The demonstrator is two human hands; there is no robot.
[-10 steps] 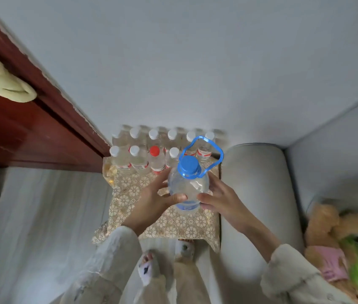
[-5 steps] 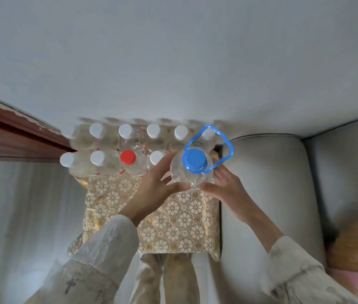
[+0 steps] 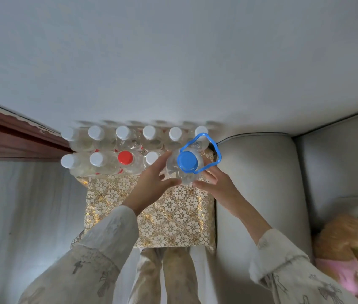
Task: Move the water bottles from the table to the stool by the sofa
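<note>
A large clear bottle with a blue cap [image 3: 187,161] and a blue carry loop stands at the right of the stool's second row. My left hand [image 3: 151,185] cups its left side and my right hand [image 3: 215,183] cups its right side. The stool [image 3: 173,216] wears a gold floral cover and stands beside the sofa arm. Several small bottles with white caps [image 3: 122,132] line the back of it in two rows against the wall. One bottle with a red cap [image 3: 125,157] stands in the nearer row.
A grey sofa arm [image 3: 259,183] runs along the stool's right side. A plush toy [image 3: 349,244] lies on the sofa seat at the right. A dark red wooden frame [image 3: 15,137] meets the wall at the left. My legs show below the stool's near edge.
Both hands have carried the big bottle away from me toward the back rows, and it now sits lower, next to the small bottles. The view has tilted down over the stool.
</note>
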